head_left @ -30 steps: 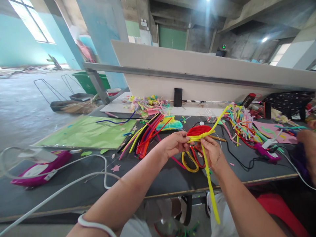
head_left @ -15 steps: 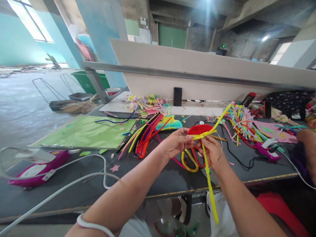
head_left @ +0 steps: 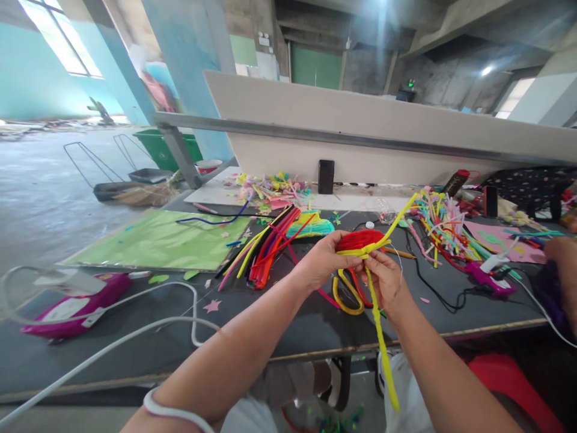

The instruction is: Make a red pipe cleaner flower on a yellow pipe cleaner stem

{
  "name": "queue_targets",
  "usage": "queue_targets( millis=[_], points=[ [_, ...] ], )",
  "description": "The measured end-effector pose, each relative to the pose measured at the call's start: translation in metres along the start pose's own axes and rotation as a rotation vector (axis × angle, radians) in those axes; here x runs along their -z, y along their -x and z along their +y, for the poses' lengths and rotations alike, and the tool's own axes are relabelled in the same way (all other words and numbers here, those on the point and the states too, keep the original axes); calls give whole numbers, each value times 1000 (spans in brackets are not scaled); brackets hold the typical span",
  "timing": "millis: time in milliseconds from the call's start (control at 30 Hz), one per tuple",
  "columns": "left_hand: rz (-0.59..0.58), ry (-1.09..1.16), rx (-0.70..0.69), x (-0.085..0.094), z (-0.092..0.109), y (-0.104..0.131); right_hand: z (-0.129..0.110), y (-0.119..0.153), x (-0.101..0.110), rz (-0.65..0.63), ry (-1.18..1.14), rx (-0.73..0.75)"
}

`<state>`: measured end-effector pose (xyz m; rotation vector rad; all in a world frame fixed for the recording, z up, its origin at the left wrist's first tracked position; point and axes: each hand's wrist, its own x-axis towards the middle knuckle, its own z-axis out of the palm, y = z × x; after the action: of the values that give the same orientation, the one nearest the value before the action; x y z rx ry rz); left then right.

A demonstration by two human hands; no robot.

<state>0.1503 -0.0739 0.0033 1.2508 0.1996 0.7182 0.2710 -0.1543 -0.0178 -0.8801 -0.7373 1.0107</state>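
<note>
My left hand (head_left: pixel 323 263) pinches a red fuzzy oval piece (head_left: pixel 360 240) together with the yellow pipe cleaner (head_left: pixel 381 337) that crosses its lower edge. One yellow end slants up to the right, while a longer twisted length hangs down past the table edge. My right hand (head_left: pixel 386 278) has its fingers closed on the yellow pipe cleaner where the strands meet. Beneath my hands, a yellow loop (head_left: pixel 346 297) and a red loop lie on the table; their full shape is hidden. A thin wire ring circles my right wrist.
Bundled pipe cleaners (head_left: pixel 270 252) lie left of my hands beside a green sheet (head_left: pixel 153 240). More pipe cleaners (head_left: pixel 437 222) are heaped at right. A phone (head_left: pixel 326 177) leans against the back board. Purple power strips (head_left: pixel 79 304) and white cables lie at both sides. Another person's arm (head_left: pixel 561 270) is at far right.
My left hand has shifted slightly left and down, its thumb now over the yellow strand beside the red piece. The upper yellow end has swung a little left and lower.
</note>
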Motion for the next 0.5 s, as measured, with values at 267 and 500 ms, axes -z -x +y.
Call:
queue_targets(
  millis=[267,500],
  points=[
    [81,-19,-11,-3,0,2,4,-2,6,-45,58,13],
    [139,-99,-12,-8,-5,1,8,-3,7,-29,73,38]
  ],
)
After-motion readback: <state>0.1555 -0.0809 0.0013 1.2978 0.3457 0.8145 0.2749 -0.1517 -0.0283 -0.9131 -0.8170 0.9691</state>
